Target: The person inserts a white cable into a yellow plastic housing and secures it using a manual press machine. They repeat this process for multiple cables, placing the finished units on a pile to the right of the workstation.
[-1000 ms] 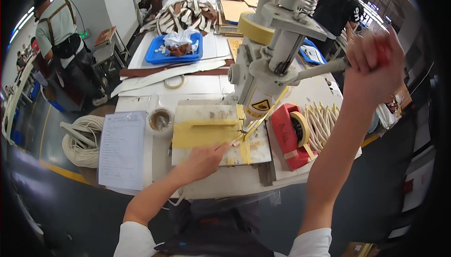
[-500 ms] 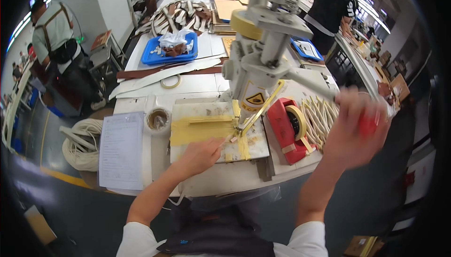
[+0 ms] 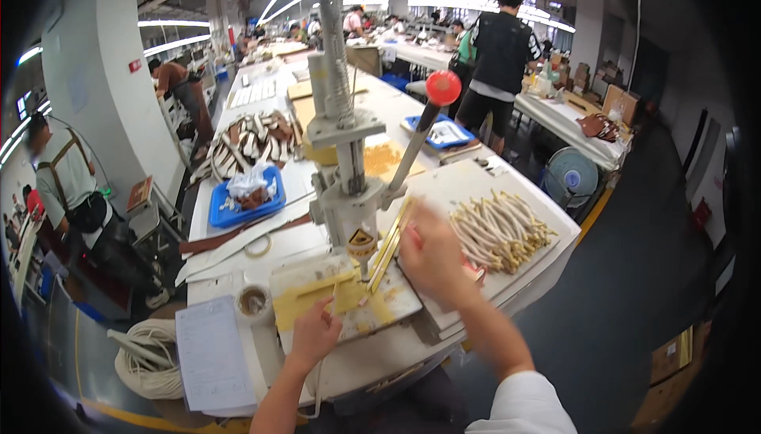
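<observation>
My left hand point(image 3: 315, 332) is closed in a pinch on a thin cream cord point(image 3: 334, 301), whose end stands up from the fingertips over the press plate point(image 3: 396, 311). The plate is partly covered with yellow tape. Above it stands a grey hand press point(image 3: 349, 188) with a warning label, its lever point(image 3: 412, 149) raised and topped by a red knob point(image 3: 443, 87). My right hand point(image 3: 434, 258) is off the lever, to the right of the press. Motion smears its fingers. A red tape dispenser point(image 3: 479, 274) is mostly hidden behind it.
A pile of cream cords with yellowish ends point(image 3: 507, 232) lies at the right. On the left are a tape roll point(image 3: 253, 301), a paper sheet point(image 3: 212, 355) and a cord coil point(image 3: 147, 367). Behind stands a blue tray point(image 3: 226, 216). A person point(image 3: 503, 53) stands beyond the table.
My right hand has left the red knob and come in left beside the press; the lever has swung up. My left hand has drawn back with the cord. The view has tilted up.
</observation>
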The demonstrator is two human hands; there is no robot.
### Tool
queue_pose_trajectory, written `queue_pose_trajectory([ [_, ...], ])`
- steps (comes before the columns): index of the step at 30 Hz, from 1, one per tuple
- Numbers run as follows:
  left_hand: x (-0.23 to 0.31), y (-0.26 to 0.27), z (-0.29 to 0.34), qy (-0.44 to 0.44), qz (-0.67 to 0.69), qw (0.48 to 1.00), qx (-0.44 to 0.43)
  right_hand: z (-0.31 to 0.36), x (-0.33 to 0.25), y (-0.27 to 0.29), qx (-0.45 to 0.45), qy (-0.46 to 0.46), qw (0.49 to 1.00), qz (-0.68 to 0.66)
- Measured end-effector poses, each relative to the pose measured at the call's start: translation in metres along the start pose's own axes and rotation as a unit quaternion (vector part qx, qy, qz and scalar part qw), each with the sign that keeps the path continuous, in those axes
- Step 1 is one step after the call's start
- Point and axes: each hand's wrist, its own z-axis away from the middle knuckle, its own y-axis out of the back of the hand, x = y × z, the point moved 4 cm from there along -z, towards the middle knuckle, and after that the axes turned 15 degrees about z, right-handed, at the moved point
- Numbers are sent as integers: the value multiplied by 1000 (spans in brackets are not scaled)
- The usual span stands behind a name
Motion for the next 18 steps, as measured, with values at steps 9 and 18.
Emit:
queue_pose_trajectory([
  [9,-3,-7,1,9,16,1000,-9,87,37,-117,-209,72,975,23],
  [18,-8,-6,1,1,35,999,2,72,36,-122,-235,126,963,24],
])
